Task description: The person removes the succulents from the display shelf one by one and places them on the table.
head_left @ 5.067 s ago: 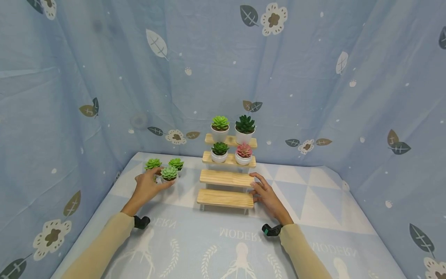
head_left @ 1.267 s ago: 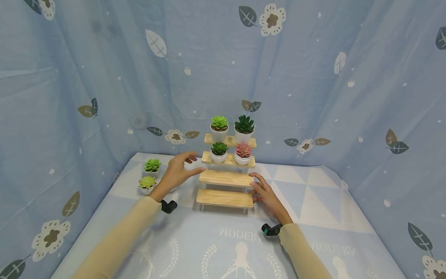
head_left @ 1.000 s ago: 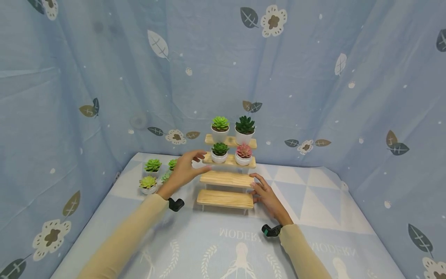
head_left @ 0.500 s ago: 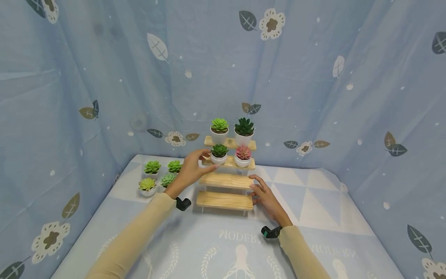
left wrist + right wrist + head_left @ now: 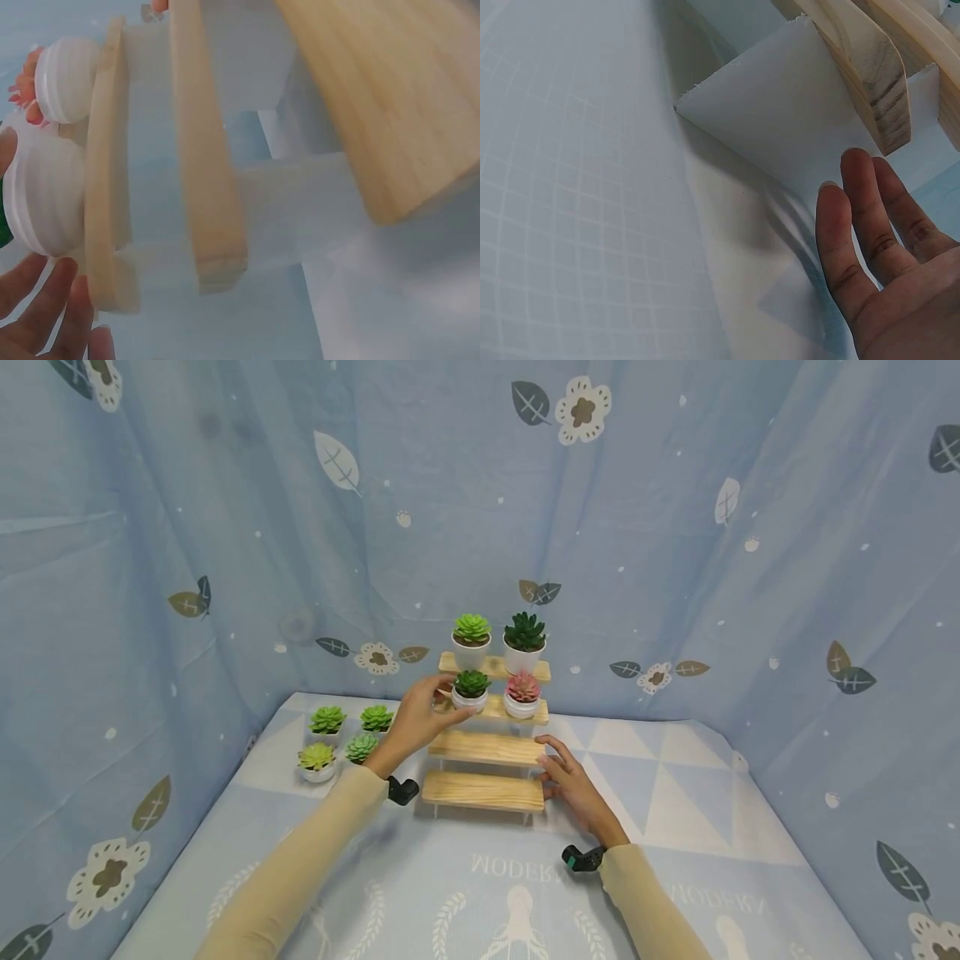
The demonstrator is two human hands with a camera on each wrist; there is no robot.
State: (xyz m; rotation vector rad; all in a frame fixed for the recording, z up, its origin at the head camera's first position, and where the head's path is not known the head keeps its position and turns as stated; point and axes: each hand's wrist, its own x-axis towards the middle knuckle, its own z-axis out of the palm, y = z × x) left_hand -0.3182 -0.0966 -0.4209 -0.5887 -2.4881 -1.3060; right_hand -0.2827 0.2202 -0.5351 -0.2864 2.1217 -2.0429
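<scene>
On the second plank from the top of a stepped wooden stand sits a dark green potted succulent in a white pot. My left hand pinches this pot, thumb at the front and fingers at its left side. In the left wrist view, fingertips touch the white pot near the plank's end. Beside it stands a pink potted succulent. My right hand rests against the right ends of the lower two planks, its fingers extended and lightly bent.
The top plank carries a bright green potted succulent and a dark green one in a taller pot. Several small potted succulents, including a yellow-green one, stand left on the table. A patterned blue curtain hangs behind.
Five seconds ago my left hand held the pale green potted succulent at the left. It has since moved right to the dark green one and closed around its pot. My right hand has stayed put.
</scene>
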